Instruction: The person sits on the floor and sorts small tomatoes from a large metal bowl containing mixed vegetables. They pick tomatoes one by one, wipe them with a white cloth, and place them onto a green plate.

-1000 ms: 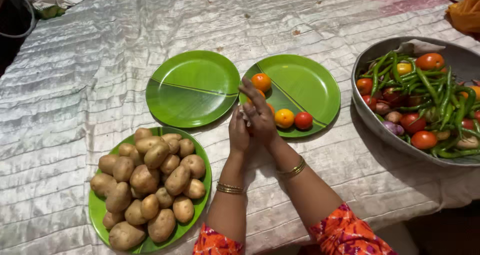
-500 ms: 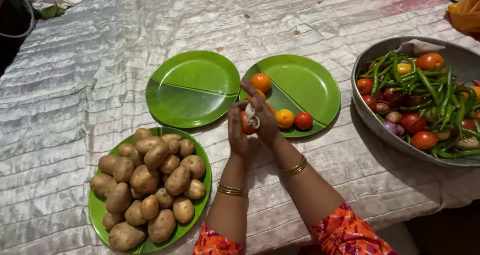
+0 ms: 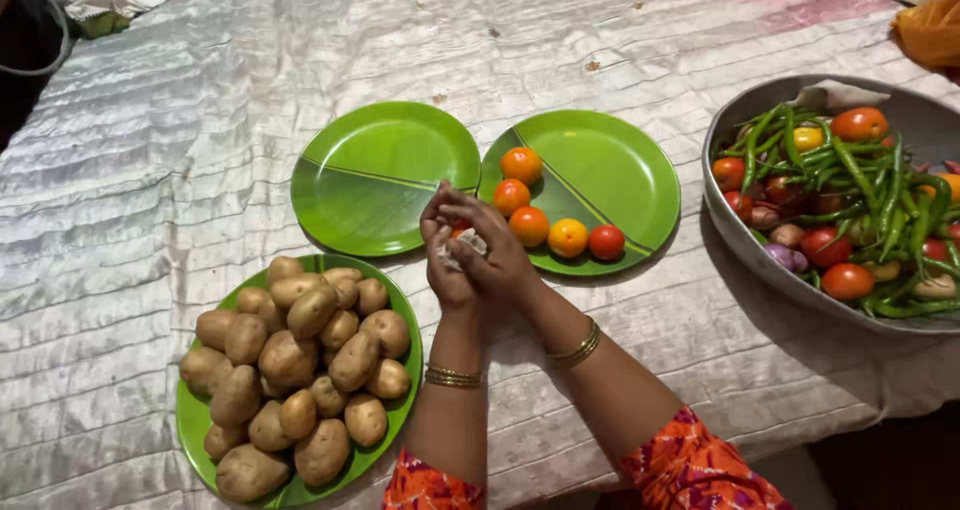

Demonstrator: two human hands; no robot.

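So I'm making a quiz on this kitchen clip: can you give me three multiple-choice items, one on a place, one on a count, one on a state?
1. Where do the potatoes lie?
A. on a green plate
B. in the metal tray
C. on the bare cloth

2. How many tomatoes lie free on the right green plate?
A. two
B. five
C. nine

3. How does the middle green plate stand?
A. heaped with chillies
B. upside down
C. bare

Answers:
1 A, the pile fills the plate nearest the left hand.
2 B, five show beyond the right hand, which meets the left around a small white thing.
3 C, nothing rests on it; the chillies are in the metal tray.
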